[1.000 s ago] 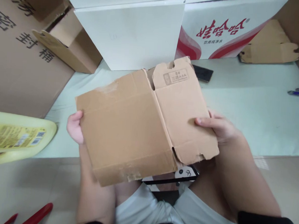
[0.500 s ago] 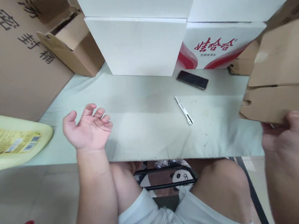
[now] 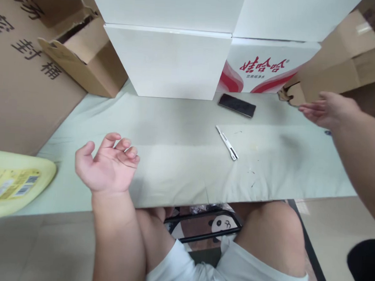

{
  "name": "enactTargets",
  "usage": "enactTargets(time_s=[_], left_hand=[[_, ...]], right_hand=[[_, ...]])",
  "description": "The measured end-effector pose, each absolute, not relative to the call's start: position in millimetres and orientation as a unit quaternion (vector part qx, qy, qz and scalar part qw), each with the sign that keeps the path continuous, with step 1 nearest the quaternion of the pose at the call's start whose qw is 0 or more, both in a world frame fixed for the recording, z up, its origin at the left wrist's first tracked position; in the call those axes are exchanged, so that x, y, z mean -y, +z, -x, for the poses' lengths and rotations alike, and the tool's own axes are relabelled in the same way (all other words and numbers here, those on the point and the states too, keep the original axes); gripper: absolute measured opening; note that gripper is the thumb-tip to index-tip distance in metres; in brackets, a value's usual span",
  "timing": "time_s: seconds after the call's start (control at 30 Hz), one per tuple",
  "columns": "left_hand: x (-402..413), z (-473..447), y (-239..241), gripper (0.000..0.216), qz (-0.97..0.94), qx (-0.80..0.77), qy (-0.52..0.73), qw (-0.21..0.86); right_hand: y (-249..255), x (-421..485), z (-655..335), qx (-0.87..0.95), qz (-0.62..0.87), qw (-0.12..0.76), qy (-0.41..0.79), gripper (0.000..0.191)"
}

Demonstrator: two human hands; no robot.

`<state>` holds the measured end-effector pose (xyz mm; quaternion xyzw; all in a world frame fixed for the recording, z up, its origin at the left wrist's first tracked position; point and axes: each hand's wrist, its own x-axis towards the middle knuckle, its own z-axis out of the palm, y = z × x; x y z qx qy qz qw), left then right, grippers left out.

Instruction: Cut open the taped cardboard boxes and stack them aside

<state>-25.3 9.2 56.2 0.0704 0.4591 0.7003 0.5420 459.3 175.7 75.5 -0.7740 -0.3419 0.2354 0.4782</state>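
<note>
My left hand (image 3: pixel 110 163) rests palm up above the green cloth at the left, fingers loosely curled and apart, with nothing in it. At the right, my right hand (image 3: pixel 331 110) is stretched forward beside a brown cardboard box (image 3: pixel 329 81). Its fingers point left, and I see nothing held in them; whether they touch the cardboard I cannot tell. Between the hands, a white utility knife (image 3: pixel 226 143) lies on the cloth. Behind it lies a black phone (image 3: pixel 237 105).
White cartons (image 3: pixel 176 63) are stacked at the back, one with red lettering. An opened brown box (image 3: pixel 93 62) and a large printed carton (image 3: pixel 28 92) stand left. A yellow bottle (image 3: pixel 16 185) lies at the left front of the cloth-covered table (image 3: pixel 173 169).
My right hand has moved away from me and left, letting go of the brown cardboard box, which now sits at the back right. My left hand has hardly moved.
</note>
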Motion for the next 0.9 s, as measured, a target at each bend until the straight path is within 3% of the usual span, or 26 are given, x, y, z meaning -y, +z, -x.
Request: enactTargets(time_s=[0.13,0.27,0.43,0.53,0.77,0.9], left_hand=[[-5.3,33.7,55.2,0.054,-0.078,-0.441,0.704,0.551],[1.0,42.7,50.2,0.042,-0.102,-0.405,0.703,0.576],[6.0,48.9,48.4,0.042,-0.09,-0.373,0.725,0.572],[8.3,54.1,49.0,0.043,-0.082,-0.355,0.734,0.573],[23.4,83.1,49.4,0.04,-0.053,-0.31,0.766,0.56],[31.7,101.3,44.9,0.04,-0.034,-0.279,0.788,0.548]], right_hand=[[48.9,-147.4,-427.4,0.269,0.797,0.43,0.327,0.023],[50.1,-126.4,-392.0,0.306,0.784,0.39,0.374,0.009],[68.0,-116.1,-331.0,0.446,0.729,0.332,0.399,0.002],[71.0,-120.0,-280.9,0.538,0.675,0.302,0.406,0.011],[64.2,-148.0,-131.0,0.816,0.49,0.144,0.27,0.024],[65.3,-166.2,-37.7,0.878,0.424,0.114,0.19,0.029]])
